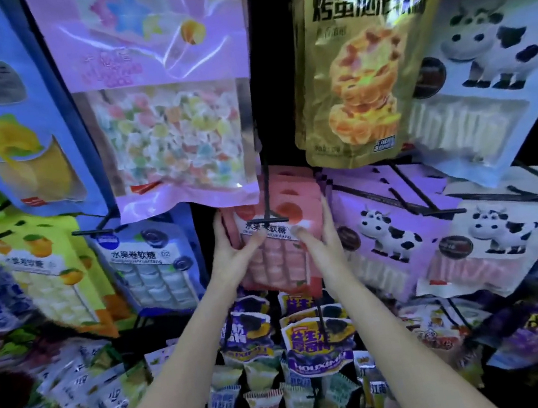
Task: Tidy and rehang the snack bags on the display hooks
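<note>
Left hand point(233, 253) and right hand point(321, 241) flank pink bag point(277, 261)

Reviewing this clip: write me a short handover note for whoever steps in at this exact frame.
Left hand: grips the left edge of the pink snack bags, thumb on the front.
Right hand: grips the right edge, thumb on the front.
The pink stack hangs on the centre display hook, whose crossbar shows in front of the top bag.
Done: bags look threaded on the hook.
Left: square the stack and let go; the purple cow bags to the right hang tilted and may need straightening.
</note>
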A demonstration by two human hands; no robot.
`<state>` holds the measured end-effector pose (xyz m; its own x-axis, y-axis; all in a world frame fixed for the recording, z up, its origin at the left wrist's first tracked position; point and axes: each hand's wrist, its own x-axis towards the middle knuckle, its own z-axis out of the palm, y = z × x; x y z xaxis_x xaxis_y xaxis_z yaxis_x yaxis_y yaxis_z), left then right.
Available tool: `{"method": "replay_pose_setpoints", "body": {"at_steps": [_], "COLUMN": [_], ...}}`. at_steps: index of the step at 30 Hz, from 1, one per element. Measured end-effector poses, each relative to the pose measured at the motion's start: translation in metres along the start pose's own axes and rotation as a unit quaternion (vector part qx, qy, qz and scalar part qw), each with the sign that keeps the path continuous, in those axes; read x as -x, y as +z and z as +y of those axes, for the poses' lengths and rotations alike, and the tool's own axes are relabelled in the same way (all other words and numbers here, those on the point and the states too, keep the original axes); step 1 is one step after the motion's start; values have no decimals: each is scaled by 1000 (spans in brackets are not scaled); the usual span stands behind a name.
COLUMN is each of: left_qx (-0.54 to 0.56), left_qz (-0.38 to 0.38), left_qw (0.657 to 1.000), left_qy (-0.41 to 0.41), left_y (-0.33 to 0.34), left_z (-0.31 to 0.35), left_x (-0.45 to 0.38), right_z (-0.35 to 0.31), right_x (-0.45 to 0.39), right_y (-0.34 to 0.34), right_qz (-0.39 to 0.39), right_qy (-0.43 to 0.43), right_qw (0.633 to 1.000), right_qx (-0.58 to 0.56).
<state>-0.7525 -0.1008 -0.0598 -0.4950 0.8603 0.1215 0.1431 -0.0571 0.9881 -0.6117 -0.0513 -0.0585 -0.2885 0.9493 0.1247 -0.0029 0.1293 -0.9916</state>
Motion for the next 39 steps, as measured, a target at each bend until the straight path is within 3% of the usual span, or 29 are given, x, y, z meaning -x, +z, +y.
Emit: {"method": "replay_pose_setpoints", "body": {"at_steps": [4, 13, 21, 29, 39], "left_qx": [23, 7, -25, -13, 16], "left_qz": [10, 11, -13, -29, -14], "left_qw": [997, 996, 999, 999, 1000], "left_qy": [76, 88, 27, -13, 9], "left_y": [0, -15, -15, -23, -23], "left_z": [-2, 1, -5, -5, 3], "left_x": [19, 47, 40, 28, 29], "right_z": [2, 0, -5, -6, -32], "right_x": [8, 37, 44, 34, 29], "right_y": [0, 0, 3, 2, -10], "right_qz": [-2, -11, 21, 12, 50], "right_qy": [-6, -5, -26, 27, -60], "right_qw": [1000, 1000, 999, 999, 996], "right_qx": [6, 5, 18, 17, -33]}}
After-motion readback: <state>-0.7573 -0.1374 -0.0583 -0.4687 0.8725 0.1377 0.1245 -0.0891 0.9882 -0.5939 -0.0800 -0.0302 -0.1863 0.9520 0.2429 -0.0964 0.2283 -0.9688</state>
